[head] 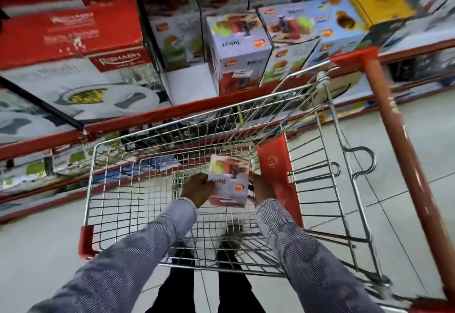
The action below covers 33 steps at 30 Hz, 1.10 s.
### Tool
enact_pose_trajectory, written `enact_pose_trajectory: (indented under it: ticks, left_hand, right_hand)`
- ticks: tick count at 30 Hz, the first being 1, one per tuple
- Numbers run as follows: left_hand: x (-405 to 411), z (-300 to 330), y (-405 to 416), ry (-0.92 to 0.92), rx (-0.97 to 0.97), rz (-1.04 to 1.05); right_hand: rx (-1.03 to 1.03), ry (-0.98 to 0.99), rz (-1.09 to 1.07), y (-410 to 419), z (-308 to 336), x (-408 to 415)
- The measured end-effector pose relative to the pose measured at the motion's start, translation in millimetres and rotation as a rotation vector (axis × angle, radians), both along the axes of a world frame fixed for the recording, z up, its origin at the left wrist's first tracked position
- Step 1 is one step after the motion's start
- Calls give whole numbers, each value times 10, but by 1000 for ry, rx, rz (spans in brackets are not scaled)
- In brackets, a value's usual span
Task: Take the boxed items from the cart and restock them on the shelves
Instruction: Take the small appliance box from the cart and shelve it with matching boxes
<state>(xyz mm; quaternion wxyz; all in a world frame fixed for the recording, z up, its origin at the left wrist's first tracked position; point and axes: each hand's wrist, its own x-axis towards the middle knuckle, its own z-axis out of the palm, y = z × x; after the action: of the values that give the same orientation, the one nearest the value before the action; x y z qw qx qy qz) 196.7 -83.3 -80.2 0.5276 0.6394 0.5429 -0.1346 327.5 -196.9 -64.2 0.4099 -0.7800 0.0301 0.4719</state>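
A white juicer box (230, 181) with red and green pictures sits deep inside the wire cart (157, 138). My left hand (197, 189) grips its left side and my right hand (262, 187) grips its right side. Both sleeves reach down into the basket. Ahead, the red-edged shelf (192, 106) carries matching juicer boxes (237, 52) standing upright, with a bare white gap (189, 84) just left of the nearest one.
Large red and white dinnerware boxes (69, 42) fill the shelf at left. Yellow boxes (379, 2) sit at upper right. The cart's red handle (403, 145) runs down the right side. Lower shelves hold more boxes (73, 162). Grey tiled floor surrounds the cart.
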Motion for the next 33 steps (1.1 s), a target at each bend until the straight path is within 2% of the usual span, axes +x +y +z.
enact_pose_trajectory:
  ticks: [3, 7, 11, 18, 27, 33]
  left_hand:
    - [-104, 417, 142, -119, 16, 198]
    - [-179, 1023, 308, -242, 190, 227]
    - [-294, 1534, 428, -348, 333, 249]
    - [-306, 2210, 629, -464, 532, 243]
    - [-84, 2584, 887, -436, 655, 253]
    - [76, 2605, 940, -407, 730, 222]
  right_hand:
    - [30, -85, 53, 165, 337, 91]
    - [155, -118, 105, 374, 450, 244]
    - [288, -248, 113, 545, 1189, 184]
    - [398, -371, 149, 815, 1910, 189]
    - [386, -438, 208, 1251, 2328, 479]
    - [351, -428, 273, 1494, 2406, 686]
